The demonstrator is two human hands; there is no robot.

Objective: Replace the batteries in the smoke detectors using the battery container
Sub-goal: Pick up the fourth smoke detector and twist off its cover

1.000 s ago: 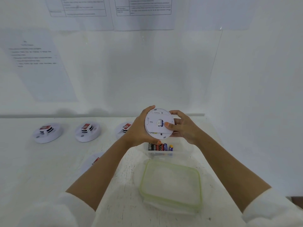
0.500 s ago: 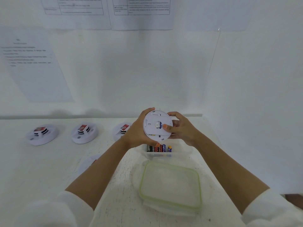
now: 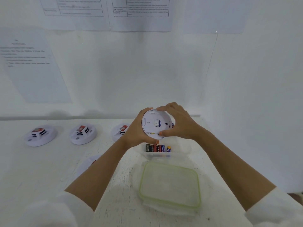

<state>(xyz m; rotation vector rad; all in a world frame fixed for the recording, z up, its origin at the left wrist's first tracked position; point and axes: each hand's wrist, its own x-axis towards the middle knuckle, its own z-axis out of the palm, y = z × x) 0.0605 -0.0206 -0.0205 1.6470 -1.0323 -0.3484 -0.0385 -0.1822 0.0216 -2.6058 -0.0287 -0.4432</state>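
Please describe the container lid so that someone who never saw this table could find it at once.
On the white table, look on the person's side of the clear box of batteries. The lid lies there. It alone is a rounded rectangle with a pale green rim.

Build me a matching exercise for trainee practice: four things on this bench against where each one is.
1 held smoke detector
2 batteries
3 green-rimmed lid
4 leftmost smoke detector

A flat on the table, nearest the camera
B inside the clear container
C gripped by left hand and right hand
D far left on the table

Pairs: 1-C, 2-B, 3-A, 4-D
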